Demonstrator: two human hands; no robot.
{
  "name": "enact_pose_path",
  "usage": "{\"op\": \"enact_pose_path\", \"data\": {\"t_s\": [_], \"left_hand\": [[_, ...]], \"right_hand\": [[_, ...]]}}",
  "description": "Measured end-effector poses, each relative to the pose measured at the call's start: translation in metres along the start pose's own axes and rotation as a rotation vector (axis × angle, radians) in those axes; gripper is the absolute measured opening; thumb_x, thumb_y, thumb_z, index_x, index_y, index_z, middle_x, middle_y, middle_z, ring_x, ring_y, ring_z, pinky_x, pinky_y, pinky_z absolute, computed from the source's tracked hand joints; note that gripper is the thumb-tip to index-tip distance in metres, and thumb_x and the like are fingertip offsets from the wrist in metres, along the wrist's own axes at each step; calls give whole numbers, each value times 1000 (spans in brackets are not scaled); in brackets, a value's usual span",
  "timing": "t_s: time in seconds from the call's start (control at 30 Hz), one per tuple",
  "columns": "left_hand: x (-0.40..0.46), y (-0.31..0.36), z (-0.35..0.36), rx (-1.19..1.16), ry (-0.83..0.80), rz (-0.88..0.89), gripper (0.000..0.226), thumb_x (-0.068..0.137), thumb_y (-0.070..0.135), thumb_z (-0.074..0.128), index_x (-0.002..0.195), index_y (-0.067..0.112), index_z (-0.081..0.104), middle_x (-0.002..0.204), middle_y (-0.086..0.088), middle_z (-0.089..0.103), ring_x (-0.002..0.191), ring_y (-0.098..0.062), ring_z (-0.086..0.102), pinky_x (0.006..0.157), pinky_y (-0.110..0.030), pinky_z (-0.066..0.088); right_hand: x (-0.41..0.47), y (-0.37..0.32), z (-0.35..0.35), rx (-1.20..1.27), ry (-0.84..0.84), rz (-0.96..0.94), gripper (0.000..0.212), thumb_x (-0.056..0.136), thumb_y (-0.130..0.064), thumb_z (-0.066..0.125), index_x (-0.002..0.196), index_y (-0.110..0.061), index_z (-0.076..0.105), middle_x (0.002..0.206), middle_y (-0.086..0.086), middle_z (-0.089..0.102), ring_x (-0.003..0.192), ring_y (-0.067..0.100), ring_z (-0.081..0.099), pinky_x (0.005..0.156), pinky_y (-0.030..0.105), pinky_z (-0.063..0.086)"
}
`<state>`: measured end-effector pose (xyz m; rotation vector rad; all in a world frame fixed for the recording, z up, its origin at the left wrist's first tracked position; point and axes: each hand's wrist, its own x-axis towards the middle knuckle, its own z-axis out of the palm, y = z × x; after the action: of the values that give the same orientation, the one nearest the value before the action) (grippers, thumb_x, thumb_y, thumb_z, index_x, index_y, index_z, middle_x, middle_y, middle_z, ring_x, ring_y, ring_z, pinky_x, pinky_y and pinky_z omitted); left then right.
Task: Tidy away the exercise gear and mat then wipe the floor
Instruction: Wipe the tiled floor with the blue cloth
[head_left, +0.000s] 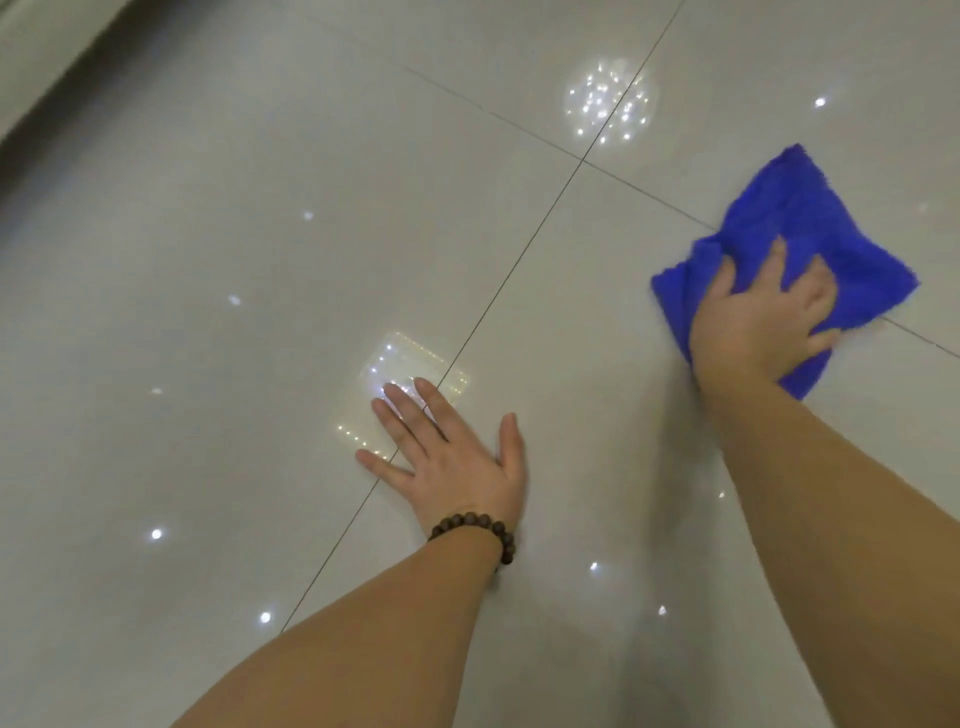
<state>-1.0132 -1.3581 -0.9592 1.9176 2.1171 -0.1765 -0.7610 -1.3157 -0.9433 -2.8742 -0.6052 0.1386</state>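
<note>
A crumpled blue cloth (795, 208) lies on the glossy pale tiled floor (260, 291) at the right. My right hand (763, 317) presses down on the cloth's near part, with the fingers curled into the fabric. My left hand (457, 457) rests flat on the floor at the centre, fingers spread, holding nothing. A dark beaded bracelet (478, 530) circles the left wrist. No exercise gear or mat is in view.
Dark grout lines cross the tiles, meeting near the cloth. Ceiling lights reflect as bright spots on the floor (610, 101). A dark strip and a pale wall or furniture edge (31, 67) run along the top left corner.
</note>
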Motion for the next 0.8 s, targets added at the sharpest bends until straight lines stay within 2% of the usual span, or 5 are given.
{"op": "enact_pose_path", "data": {"t_s": [0.2, 0.27, 0.43, 0.63, 0.8], "left_hand": [[0, 0, 0, -1, 10, 3, 92, 86, 66, 19, 153, 4, 7, 159, -21, 1, 148, -34, -5, 110, -69, 1], [1, 0, 0, -1, 2, 2, 92, 87, 67, 16, 153, 4, 2, 160, -20, -3, 147, -33, -10, 110, -68, -1], [-1, -1, 0, 6, -16, 4, 92, 86, 69, 9, 152, 6, -8, 159, -18, -12, 145, -32, -20, 111, -67, -5], [-1, -1, -2, -29, 19, -1, 93, 84, 66, 17, 152, 6, -1, 160, -19, -7, 147, -33, -15, 110, -67, -7], [-4, -6, -13, -102, -17, 90, 96, 87, 71, 24, 152, 8, -9, 159, -15, -17, 145, -28, -24, 111, -63, -14]], "right_hand": [[-75, -64, 28, -96, -235, -1284, 59, 88, -63, 34, 141, -37, 41, 149, 5, 40, 138, 28, 34, 108, 53, 25], [-18, -55, 27, -52, -155, -1168, 58, 88, -58, 35, 140, -34, 43, 148, 7, 41, 137, 30, 35, 107, 51, 28], [40, -45, 6, -10, -75, -46, 59, 96, -53, 30, 150, -30, 24, 157, 9, 17, 144, 29, 13, 113, 56, 11], [-131, -81, 26, -94, -281, -1067, 59, 93, -58, 28, 148, -38, 26, 157, 3, 23, 144, 25, 17, 112, 51, 16], [-60, 26, -3, -31, -91, -495, 58, 92, -54, 35, 146, -32, 33, 155, 7, 26, 142, 28, 20, 113, 51, 18]]}}
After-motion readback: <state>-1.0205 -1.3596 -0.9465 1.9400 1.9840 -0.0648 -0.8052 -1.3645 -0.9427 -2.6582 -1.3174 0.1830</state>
